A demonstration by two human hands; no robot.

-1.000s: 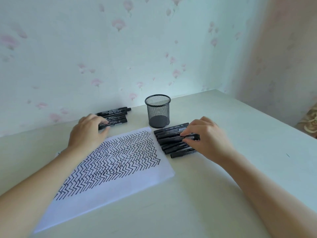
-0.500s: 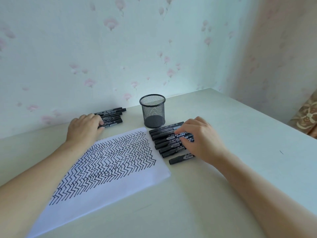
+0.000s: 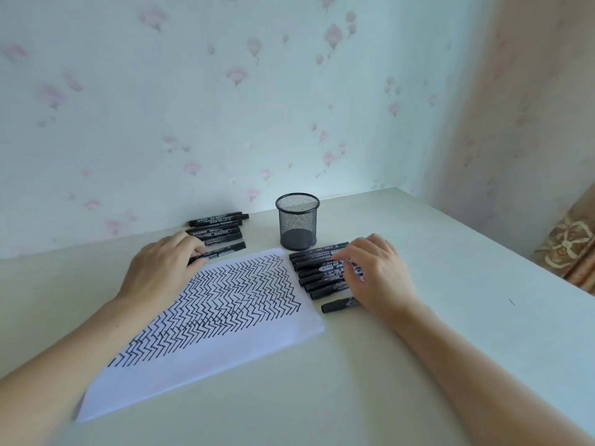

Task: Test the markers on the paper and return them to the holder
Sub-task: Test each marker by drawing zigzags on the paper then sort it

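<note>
A black mesh holder (image 3: 297,222) stands empty at the back of the table. White paper (image 3: 225,346) covered in black zigzag lines lies in front of it. Left of the holder lie several black markers (image 3: 219,225). My left hand (image 3: 161,272) pinches the nearest one, the near left marker (image 3: 227,249), at the paper's top edge. Right of the paper lies a second row of markers (image 3: 317,272). My right hand (image 3: 380,272) is curled over that row, its fingertips and thumb closing on a labelled marker (image 3: 331,268). One lone marker (image 3: 338,306) lies apart, nearest me.
The pale table (image 3: 450,317) runs back to a flowered wall (image 3: 257,91) and ends in an edge at the right. A patterned cloth (image 3: 570,249) shows past that edge.
The nearest left marker has come a little away from its pile toward the paper under my left fingers. My right hand stays on the right row, fingers shifted slightly.
</note>
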